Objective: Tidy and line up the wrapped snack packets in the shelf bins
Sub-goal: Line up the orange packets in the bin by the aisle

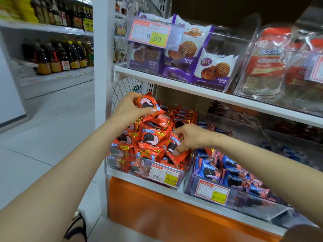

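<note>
A clear plastic bin (122, 160) on the lower shelf is heaped with several red wrapped cookie packets (150, 137). My left hand (130, 109) holds one red packet (148, 103) lifted above the back of the heap, fingers curled round it. My right hand (189, 137) reaches in from the right and pinches another red packet (174, 151) at the front right of the heap. To the right, a second clear bin (244, 198) holds several blue and pink cookie packets (209, 170).
The upper shelf (174, 82) carries a bin of purple waffle-biscuit packets (185, 55) and clear bins of red packs (265, 62). An orange panel (157, 212) runs below the lower shelf. Bottles (57, 56) line shelves across the aisle at left.
</note>
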